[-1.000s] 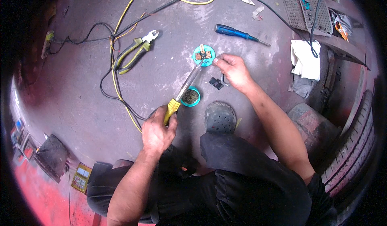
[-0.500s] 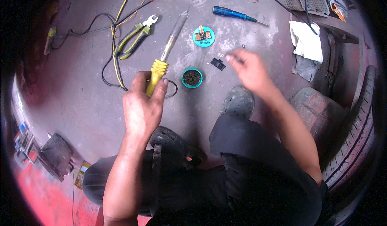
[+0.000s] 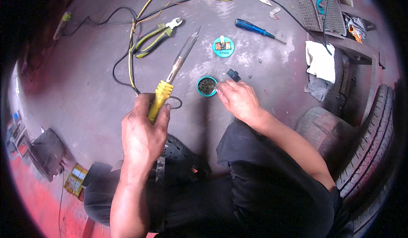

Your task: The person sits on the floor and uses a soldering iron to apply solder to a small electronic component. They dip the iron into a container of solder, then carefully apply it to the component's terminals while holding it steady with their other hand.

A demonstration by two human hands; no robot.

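My left hand (image 3: 146,123) is wrapped round the yellow handle of a soldering iron (image 3: 175,74), its tip pointing up and away. Fingers closed, my right hand (image 3: 238,100) is at the right rim of a small round turquoise tin (image 3: 207,86) with dark crumbly stuff inside. Whatever its fingertips pinch is too small to make out. Just beyond those fingers lies a small black plastic part (image 3: 233,75). Farther off, a turquoise lid (image 3: 223,53) lies flat with a small copper-coloured and dark component (image 3: 222,45) on it.
Green-and-black side cutters (image 3: 155,39) lie beside yellow and black cables (image 3: 131,59) at left. A blue screwdriver (image 3: 257,29) is at the far right. White cloth (image 3: 321,61), a metal bench frame (image 3: 361,49) and a tyre (image 3: 369,136) line the right side.
My right hand has come left and nearer, from beside the black part to the tin's rim. My left hand keeps hold of the soldering iron. The whole view has shifted slightly.
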